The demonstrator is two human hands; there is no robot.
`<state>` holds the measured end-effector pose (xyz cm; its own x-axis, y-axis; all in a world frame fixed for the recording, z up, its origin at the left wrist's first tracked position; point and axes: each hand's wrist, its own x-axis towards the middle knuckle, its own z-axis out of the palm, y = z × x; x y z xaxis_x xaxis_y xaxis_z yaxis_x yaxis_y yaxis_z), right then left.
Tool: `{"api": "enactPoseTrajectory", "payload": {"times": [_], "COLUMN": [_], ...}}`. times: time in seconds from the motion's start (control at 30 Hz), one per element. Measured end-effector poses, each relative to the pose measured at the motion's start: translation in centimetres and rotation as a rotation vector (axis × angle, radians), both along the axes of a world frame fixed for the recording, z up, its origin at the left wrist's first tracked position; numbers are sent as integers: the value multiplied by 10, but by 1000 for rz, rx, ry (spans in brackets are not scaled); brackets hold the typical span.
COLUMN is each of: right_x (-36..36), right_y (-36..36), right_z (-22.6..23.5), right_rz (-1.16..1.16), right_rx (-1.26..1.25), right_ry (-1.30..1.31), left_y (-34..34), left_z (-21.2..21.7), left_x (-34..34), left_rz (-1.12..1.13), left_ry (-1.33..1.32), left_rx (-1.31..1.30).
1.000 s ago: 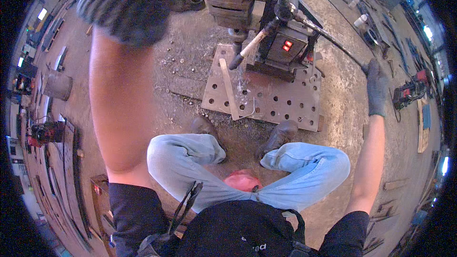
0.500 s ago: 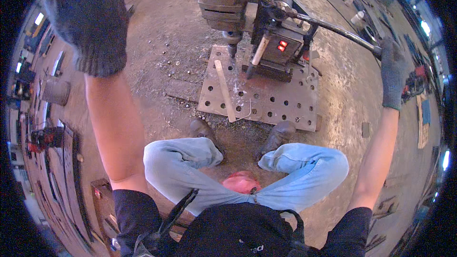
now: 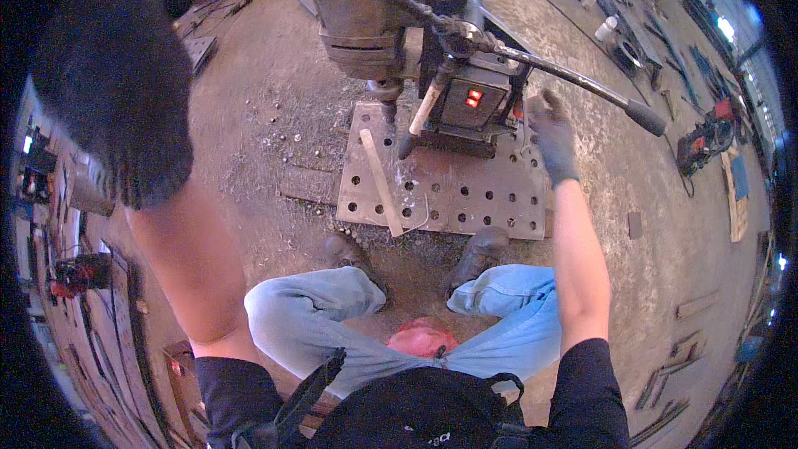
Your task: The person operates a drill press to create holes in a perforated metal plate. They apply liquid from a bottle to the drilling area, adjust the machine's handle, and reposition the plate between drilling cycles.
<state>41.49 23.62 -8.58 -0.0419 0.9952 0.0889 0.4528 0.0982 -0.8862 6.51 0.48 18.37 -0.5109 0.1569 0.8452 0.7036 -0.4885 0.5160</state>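
A magnetic drill press (image 3: 357,29) stands on a steel plate (image 3: 465,214) full of round holes. Its control box shows two red lights (image 3: 474,98). At the box's right side my right hand (image 3: 551,137), in a dark knit glove, is held with fingers loosely apart and nothing seen in them. It is apart from the long feed handle (image 3: 573,79), which ends in a black grip. My left hand (image 3: 112,91), also gloved, is raised close to the camera at upper left; shadow hides its fingers. A flat narrow strip (image 3: 381,183) lies on the plate below the drill chuck (image 3: 384,100).
Metal chips (image 3: 283,137) and small slugs litter the floor left of the plate. My boots (image 3: 480,251) stand at its near edge. Steel bars (image 3: 112,341) lie at far left. White bottles (image 3: 605,28) and a red-and-black machine (image 3: 705,145) are on the right.
My right hand has let go of the feed handle's grip and moved left to the control box's side. My left hand has shifted down and left. The view has shifted slightly.
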Motion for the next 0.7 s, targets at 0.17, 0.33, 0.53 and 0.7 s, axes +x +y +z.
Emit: {"api": "enactPoseTrajectory", "payload": {"times": [0.17, 0.33, 0.53, 0.7], "right_x": [-42, -48, -25, 110], "right_y": [7, 27, 36, 22], "right_z": [10, -16, -5, 87], "right_rz": [120, 134, 231, 147], "right_rx": [283, 274, 19, -138], "right_ry": [-847, -743, -396, 773], "left_y": [15, 10, 11, 13], "left_z": [-10, -13, -15, -21], "left_x": [1, 7, 3, 5], "left_rz": [-13, -4, -14, -57], "left_ry": [-28, -14, -47, -106], "left_rx": [2, -11, -11, -16]}}
